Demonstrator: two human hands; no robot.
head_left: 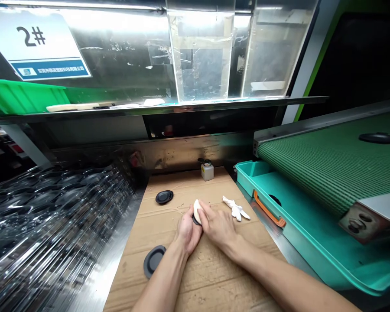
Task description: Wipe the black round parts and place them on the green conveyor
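In the head view, the person's left hand (187, 232) was cupped, palm up, around a small dark round piece (196, 221), grasping it above the middle of a flat brown cardboard sheet (133, 260). The right hand (218, 223) grasped a soft-looking white pad (196, 209) between thumb and fingers and held it against that piece, so that the two hands met and much of the piece was hidden. To the far left of the hands, a few thin black round discs (163, 197) lay overlapping on the cardboard; to the near left, a larger dark grey round dish with a raised rim (154, 261) lay beside the left forearm, which partly covered it. A crumpled white cloth strip (236, 210) lay just to the right of the right hand, and at the far edge stood a small whitish square bottle with a metal top (207, 170). On the right, a long teal plastic tray (307, 247) with an orange handle (269, 211) sat partly under a green ribbed conveyor belt (331, 151), which carried a black oval part (378, 138). On the left, shiny clear plastic trays (68, 229) were blurred, dark round shapes showing in them. Along the far side ran a metal shelf (198, 105), bearing a bright green plastic bin (26, 97) at its left end.
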